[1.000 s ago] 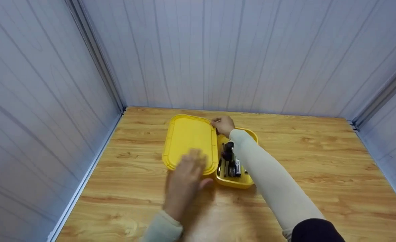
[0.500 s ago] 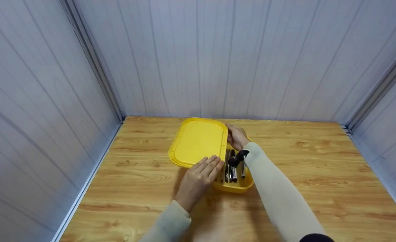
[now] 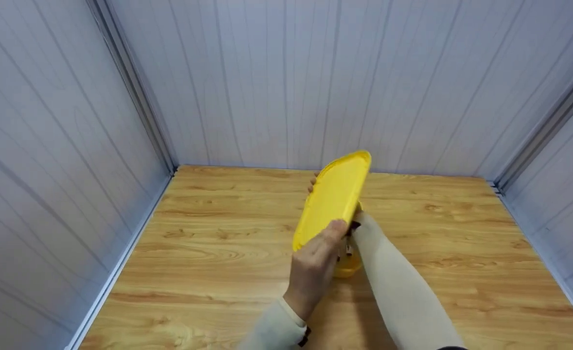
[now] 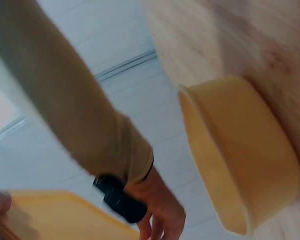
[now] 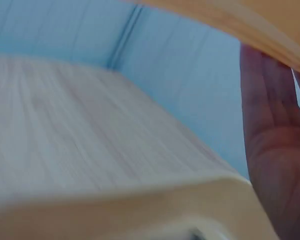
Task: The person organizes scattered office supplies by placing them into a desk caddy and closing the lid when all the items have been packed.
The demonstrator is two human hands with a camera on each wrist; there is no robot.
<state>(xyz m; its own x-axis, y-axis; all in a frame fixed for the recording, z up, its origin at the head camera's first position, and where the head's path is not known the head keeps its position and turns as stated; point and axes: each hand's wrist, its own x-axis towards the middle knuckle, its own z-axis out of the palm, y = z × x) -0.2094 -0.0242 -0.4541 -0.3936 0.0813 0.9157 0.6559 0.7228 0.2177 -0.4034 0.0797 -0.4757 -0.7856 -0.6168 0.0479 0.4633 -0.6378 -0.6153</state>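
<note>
A yellow lid (image 3: 337, 194) is tilted up steeply above an open yellow box (image 3: 347, 271). My left hand (image 3: 313, 270) grips the lid's near edge, thumb along the rim. Behind the lid, my right hand is mostly hidden in the head view; only its fingertips (image 3: 312, 182) show past the far left edge. The right wrist view has that right hand (image 5: 280, 145) reaching up to the lid (image 5: 270, 25), fingers at its rim. Inside the box, a few dark and white pens (image 3: 349, 250) peek out below the lid. The left wrist view shows the box (image 4: 250, 150) standing on the table.
The wooden table (image 3: 208, 243) carries the box near its middle. Pale panel walls (image 3: 267, 82) enclose the back and both sides. A black wrist camera (image 4: 122, 200) is strapped to the right wrist, close over the box.
The lid has moved right and swung from nearly flat to steeply tilted, now covering more of the box. My left hand moved right with it, and my right hand slid behind the lid.
</note>
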